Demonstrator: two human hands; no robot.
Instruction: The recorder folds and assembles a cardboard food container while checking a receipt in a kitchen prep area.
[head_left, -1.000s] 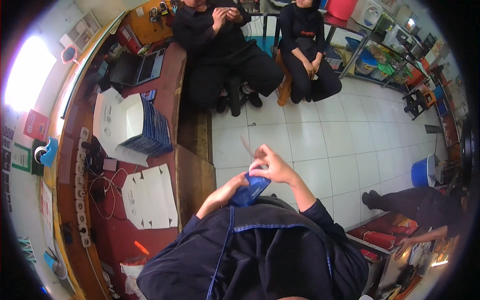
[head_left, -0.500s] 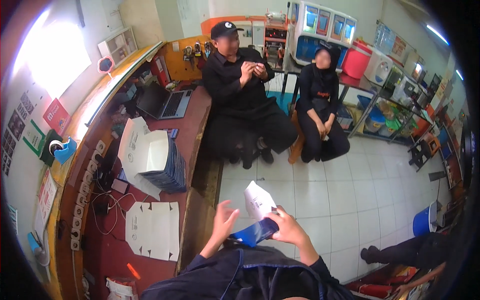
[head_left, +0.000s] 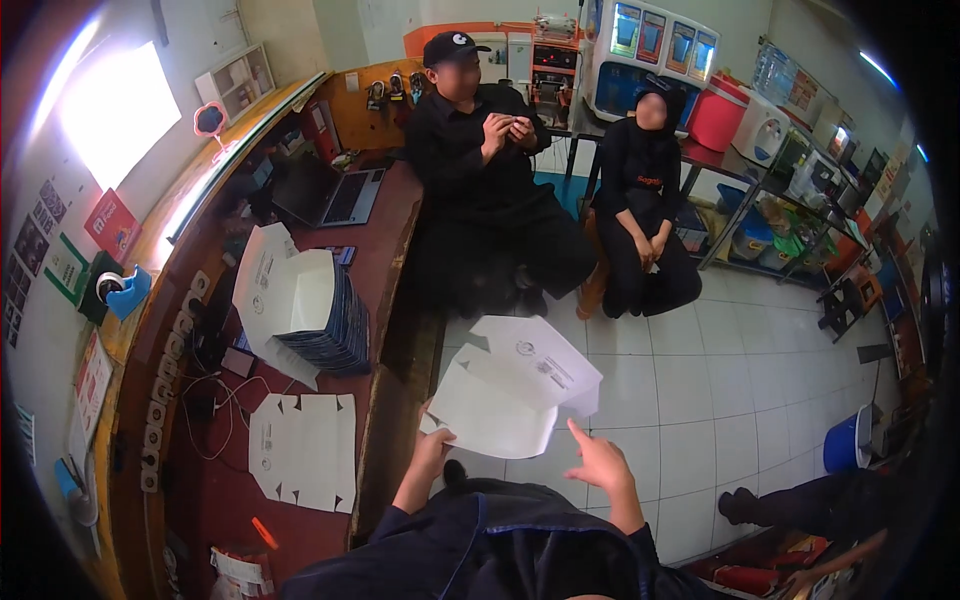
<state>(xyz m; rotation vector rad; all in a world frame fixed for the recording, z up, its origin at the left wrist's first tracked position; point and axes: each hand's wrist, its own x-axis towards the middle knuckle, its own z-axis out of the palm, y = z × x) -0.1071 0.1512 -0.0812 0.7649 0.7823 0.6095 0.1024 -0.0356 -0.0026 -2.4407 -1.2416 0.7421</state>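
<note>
Cardboard box blank, white and partly unfolded, sits at lower centre of the frame, pinched at its lower left corner by the left hand. Just below its right edge, the right hand is open, fingers spread, holding nothing. Folding looks best done by bracing the panel with both hands and creasing along the scored lines. More flat blanks lie on the desk at left.
</note>
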